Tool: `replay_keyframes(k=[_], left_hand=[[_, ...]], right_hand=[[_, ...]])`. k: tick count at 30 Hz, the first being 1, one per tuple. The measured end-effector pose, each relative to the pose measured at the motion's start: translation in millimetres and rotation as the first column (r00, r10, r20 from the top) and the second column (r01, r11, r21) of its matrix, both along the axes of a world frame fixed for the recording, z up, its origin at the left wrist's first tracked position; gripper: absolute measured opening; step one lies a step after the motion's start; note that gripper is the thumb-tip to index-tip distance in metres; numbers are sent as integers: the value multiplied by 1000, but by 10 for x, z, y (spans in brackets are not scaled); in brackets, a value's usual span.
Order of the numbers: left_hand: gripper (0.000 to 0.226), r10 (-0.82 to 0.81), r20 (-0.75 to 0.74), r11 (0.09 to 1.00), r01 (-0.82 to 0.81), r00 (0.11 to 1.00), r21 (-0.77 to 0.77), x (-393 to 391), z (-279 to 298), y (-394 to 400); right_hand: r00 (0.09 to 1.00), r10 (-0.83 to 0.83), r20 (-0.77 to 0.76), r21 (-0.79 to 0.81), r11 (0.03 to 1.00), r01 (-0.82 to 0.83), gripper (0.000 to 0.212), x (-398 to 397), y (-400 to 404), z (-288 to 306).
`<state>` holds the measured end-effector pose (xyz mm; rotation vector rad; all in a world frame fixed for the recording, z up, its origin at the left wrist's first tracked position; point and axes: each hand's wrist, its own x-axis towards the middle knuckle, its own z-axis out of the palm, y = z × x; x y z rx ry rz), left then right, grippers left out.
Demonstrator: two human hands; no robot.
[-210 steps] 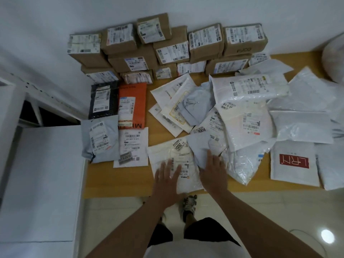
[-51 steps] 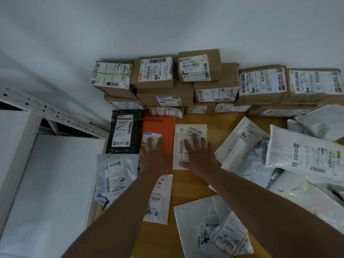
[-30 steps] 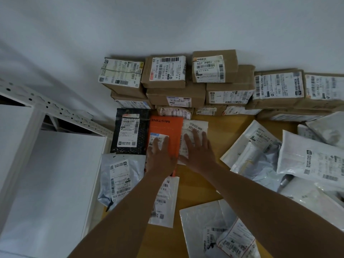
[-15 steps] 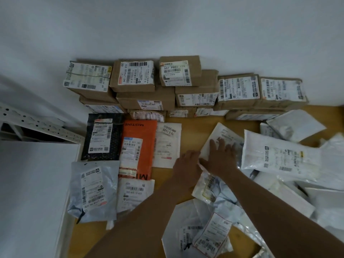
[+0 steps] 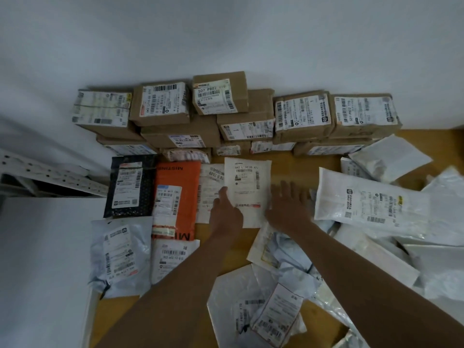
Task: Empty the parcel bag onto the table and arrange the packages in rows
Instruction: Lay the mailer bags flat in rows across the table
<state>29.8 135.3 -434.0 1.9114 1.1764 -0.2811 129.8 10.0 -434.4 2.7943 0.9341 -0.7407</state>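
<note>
A row of flat mailers lies in front of the stacked cardboard boxes (image 5: 241,121): a black mailer (image 5: 130,187), an orange mailer (image 5: 175,197), then a white envelope (image 5: 209,189). My left hand (image 5: 226,214) grips a second white labelled envelope (image 5: 247,187) by its lower left edge, thumb on top; it overlaps the first white envelope's right side. My right hand (image 5: 288,204) is flat, fingers spread, just right of that envelope. A grey mailer (image 5: 120,254) and a white mailer (image 5: 170,259) lie in a nearer row.
A loose pile of white poly mailers (image 5: 371,207) covers the right half of the wooden table (image 5: 301,162). More mailers (image 5: 251,305) lie near the front edge under my arms. A white shelf unit (image 5: 37,259) stands against the table's left side.
Both hands were on a white envelope in the pile at the right. My left hand has carried it left, next to the earlier white envelope; my right hand followed alongside.
</note>
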Motion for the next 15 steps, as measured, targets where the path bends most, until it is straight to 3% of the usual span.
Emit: replay_keyframes(k=[3,6,10,15], left_hand=[[58,-71,-59,987,79,996,142,-82,-23,36],[58,-120,-84,944,139,989,299,-196,-100,60],[58,-154,-66,946,167,986,277,-306,-188,89],[57,-114,0,972,111,994,206,-316,-142,120]], right_hand=[[992,108,-70,52,993,-104,96,-64,142,-40],[981,192,8,104,976,-192,105,-134,236,-102],[982,164,-99,9,987,-164,111,-152,243,-179],[975,211,-67,53,977,-207,115,-144,275,-224]])
